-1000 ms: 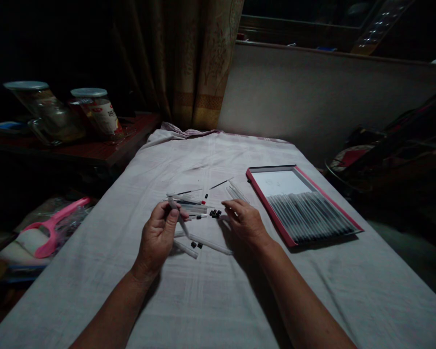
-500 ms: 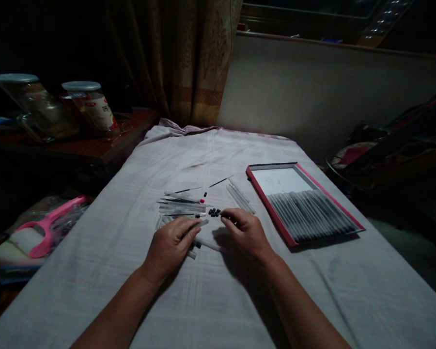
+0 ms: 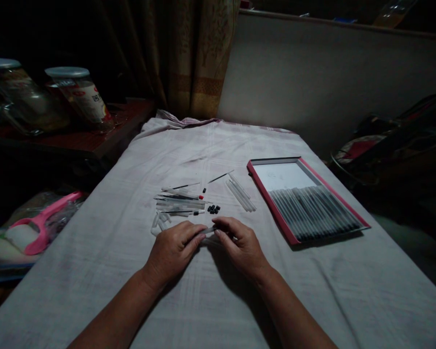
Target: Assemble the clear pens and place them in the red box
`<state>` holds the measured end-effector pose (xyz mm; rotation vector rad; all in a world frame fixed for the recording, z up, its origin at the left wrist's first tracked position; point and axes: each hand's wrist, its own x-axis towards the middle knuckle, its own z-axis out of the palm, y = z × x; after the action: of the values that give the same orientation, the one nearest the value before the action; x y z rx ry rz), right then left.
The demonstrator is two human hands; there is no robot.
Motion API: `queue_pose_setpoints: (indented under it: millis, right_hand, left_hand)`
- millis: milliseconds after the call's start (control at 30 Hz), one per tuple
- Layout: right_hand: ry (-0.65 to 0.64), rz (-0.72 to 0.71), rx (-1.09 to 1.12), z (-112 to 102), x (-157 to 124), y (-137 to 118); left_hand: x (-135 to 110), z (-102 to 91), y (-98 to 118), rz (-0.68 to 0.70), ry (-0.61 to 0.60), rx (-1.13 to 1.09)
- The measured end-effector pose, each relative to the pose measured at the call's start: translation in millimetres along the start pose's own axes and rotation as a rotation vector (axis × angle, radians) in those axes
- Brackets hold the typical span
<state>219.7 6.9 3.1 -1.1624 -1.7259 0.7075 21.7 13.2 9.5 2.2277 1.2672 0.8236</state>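
My left hand point(image 3: 176, 245) is closed around a clear pen barrel point(image 3: 208, 230), whose end sticks out to the right past the thumb. At that end, the fingertips of my right hand point(image 3: 241, 245) pinch a small dark piece that looks like a black pen plug. Just beyond the fingers lies a small cluster of black plugs point(image 3: 213, 209). Left of it, loose clear barrels and thin ink refills point(image 3: 181, 198) form a pile, with a red plug point(image 3: 201, 197) at its edge. Short clear caps point(image 3: 160, 222) lie behind my left hand.
A shallow red-edged box point(image 3: 270, 201) on the right holds a row of pens point(image 3: 312, 213). Several clear tubes point(image 3: 241, 193) lie left of it on the pale cloth point(image 3: 203, 305). Lidded jars point(image 3: 82, 99) stand on a dark red table; a pink handle-like object point(image 3: 45, 225) is below.
My right hand has moved from the black plugs left and nearer, to the end of the barrel in my left hand. The view has tilted slightly down.
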Motion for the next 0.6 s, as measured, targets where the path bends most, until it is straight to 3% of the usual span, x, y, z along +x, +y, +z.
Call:
queue_pose_setpoints:
  millis: [233, 433, 600]
  right_hand:
    - [-0.109, 0.023, -0.171, -7, -1, 4]
    - [-0.117, 0.031, -0.073, -11, -3, 4]
    - [-0.175, 0.068, -0.114, -11, -3, 4]
  left_hand:
    - [-2, 2.4, 2, 0.061, -0.052, 0.048]
    - [-1, 2.2, 0, 0.040, -0.003, 0.004]
    - [-1, 1.6, 1, 0.078, -0.003, 0.024]
